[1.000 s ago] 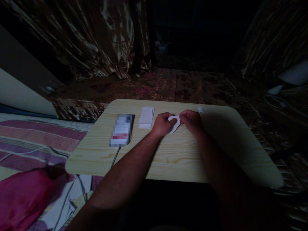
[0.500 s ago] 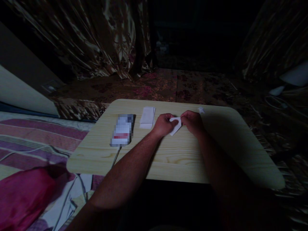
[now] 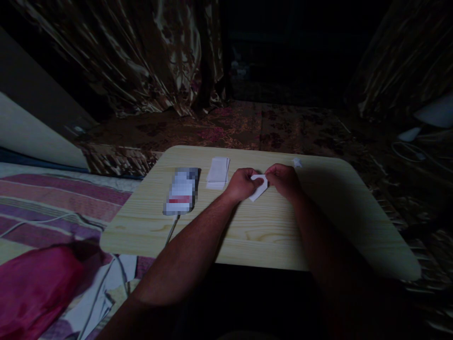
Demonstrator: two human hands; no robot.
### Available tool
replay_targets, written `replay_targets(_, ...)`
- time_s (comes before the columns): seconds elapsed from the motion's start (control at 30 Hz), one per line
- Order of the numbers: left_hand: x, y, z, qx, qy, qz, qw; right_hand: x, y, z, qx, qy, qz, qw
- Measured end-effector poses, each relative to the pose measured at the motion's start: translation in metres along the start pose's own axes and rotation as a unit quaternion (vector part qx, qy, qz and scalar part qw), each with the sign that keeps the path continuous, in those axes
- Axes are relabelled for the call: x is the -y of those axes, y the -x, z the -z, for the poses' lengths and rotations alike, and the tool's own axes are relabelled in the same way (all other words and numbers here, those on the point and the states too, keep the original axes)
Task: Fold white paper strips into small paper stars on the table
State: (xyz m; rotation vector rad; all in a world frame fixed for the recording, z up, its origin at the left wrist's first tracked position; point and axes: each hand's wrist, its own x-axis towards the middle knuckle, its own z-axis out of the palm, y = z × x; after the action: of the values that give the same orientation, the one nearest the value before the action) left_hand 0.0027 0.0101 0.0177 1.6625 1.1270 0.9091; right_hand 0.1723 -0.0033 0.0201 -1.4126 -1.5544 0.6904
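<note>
A small folded piece of white paper [image 3: 259,189] is held between my two hands above the middle of the table [image 3: 262,233]. My left hand [image 3: 243,183] grips its left side, the thumb pressed on top. The fingertips of my right hand [image 3: 283,179] pinch the paper's upper right corner. Just left of my left hand lies a stack of white paper sheets [image 3: 217,171]. Beyond my right hand, near the far edge, sits a small star-shaped folded white paper [image 3: 297,163].
A phone with a blurred screen [image 3: 181,191] lies on the table's left side, with a white cable [image 3: 172,231] running off the near edge. A striped bed [image 3: 53,203] with a pink bag [image 3: 38,293] adjoins on the left. A lamp [image 3: 433,113] stands at the right.
Both hands keep their hold on the folded paper, with hardly any finger movement. The whole view has shifted very slightly.
</note>
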Motion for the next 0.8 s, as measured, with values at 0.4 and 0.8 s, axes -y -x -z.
replay_targets(0.4,0.0016,-0.0001,0.0001,0.007,-0.02,-0.018,1.0,0.0006,0.0006,-0.0004,0.017,0.007,0.018,1.0)
replay_targets(0.8,0.0015,0.0005,-0.0004,0.007,-0.033,-0.038,0.999,0.0006,0.0017,-0.002,0.031,0.015,0.017,0.999)
